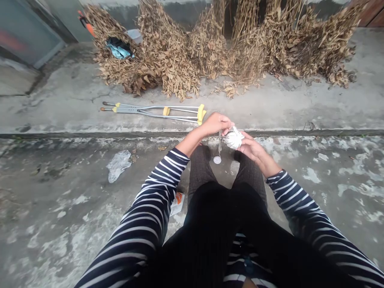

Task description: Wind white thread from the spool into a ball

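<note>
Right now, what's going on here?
A seated person in a striped top holds a small white ribbed bundle over their knees. The right hand cups it, and the left hand touches its top. A thin strand with a small round disc seems to hang below it. Beyond, a pair of crutches lies on the concrete, with dried leafy branches piled against the wall.

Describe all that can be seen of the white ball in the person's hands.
The white ball is roundish, with fine ridges like wound strips; its material is unclear. It is held in the air, off the concrete ground. The left hand grips its upper left side; the right hand cups it from the right.
</note>
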A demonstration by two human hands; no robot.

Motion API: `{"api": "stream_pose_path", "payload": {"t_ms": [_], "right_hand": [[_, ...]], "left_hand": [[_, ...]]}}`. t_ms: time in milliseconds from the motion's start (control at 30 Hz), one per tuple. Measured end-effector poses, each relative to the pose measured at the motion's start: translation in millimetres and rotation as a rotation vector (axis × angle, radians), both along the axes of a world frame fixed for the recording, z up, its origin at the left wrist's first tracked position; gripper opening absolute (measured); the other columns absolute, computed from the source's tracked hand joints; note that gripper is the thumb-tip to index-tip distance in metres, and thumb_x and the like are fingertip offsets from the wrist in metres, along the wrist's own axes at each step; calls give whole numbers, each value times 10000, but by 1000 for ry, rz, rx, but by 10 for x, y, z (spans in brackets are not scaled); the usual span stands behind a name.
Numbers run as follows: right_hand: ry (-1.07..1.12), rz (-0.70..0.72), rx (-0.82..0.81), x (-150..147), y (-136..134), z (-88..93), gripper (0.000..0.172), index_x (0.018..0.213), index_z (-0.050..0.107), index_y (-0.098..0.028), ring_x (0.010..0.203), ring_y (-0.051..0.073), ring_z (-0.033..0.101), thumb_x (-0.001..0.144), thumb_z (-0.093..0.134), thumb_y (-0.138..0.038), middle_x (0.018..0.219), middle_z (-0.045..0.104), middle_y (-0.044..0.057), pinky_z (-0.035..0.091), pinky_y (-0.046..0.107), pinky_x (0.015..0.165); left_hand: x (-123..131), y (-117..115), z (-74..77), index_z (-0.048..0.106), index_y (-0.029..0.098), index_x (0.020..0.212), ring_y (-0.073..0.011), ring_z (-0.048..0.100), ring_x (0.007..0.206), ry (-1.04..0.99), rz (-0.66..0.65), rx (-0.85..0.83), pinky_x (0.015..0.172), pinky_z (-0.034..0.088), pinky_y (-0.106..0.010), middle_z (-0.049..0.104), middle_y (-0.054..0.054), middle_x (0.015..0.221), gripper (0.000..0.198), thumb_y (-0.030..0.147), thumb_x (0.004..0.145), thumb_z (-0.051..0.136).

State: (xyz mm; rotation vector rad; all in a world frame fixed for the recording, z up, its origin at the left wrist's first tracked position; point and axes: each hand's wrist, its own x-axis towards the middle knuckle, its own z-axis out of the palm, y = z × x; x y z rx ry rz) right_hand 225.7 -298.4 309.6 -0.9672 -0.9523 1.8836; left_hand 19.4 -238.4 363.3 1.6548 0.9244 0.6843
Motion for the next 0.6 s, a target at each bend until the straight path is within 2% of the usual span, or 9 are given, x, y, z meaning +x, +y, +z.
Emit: {"api": "stream_pose_path", "payload": {"t_ms": [133, 267, 367, 467, 533, 600], "right_hand": [[119, -41, -7, 25, 40, 62, 324, 968, 654, -246, 888, 216, 662, 656, 734, -205, 1007, 739, 27, 591, 361, 751], [124, -63, 40, 50, 71, 148, 410, 1038, 658, -260, 837, 211, 677, 647, 769, -202, 995, 735, 18, 622, 369, 709], [121, -98, 91, 51, 93, 229, 533, 1122, 643, -299, 863, 202, 694, 620, 800, -214, 1126, 721, 3, 645, 377, 720], [6, -179, 158, 51, 156, 250, 508, 1102, 635, -286, 846, 189, 680, 634, 831, -300, 1117, 700, 8, 646, 364, 707], [-133, -240, 223, 70, 233, 194, 505, 1071, 604, -266, 825, 194, 661, 644, 848, -380, 1047, 682, 15, 635, 374, 698], [-349, -300, 362, 109, 321, 81, 529, 1065, 566, -256, 847, 212, 641, 655, 847, -439, 1019, 652, 25, 616, 408, 736]], "left_hand": [[69, 116, -210, 687, 117, 619, -97, 554, 533, -87, 125, -51, 614, 440, -238, 640, -9, 548, 373, 425, 798, 797], [149, 7, -465, 716, 134, 680, -111, 581, 598, -200, 273, -88, 660, 459, -243, 670, 5, 596, 385, 499, 753, 813], [199, -199, -650, 638, 152, 573, -125, 587, 572, -209, 259, -150, 685, 479, -267, 631, -7, 532, 496, 583, 789, 757], [263, -456, -793, 635, 158, 614, -128, 600, 573, -218, 251, -148, 720, 482, -272, 631, -11, 530, 514, 622, 826, 698], [307, -613, -844, 657, 154, 674, -120, 581, 558, -193, 219, -141, 703, 466, -263, 645, -9, 544, 495, 617, 849, 675], [336, -723, -846, 659, 150, 684, -107, 545, 537, -142, 158, -143, 660, 436, -250, 657, -13, 560, 480, 592, 869, 665]]}}
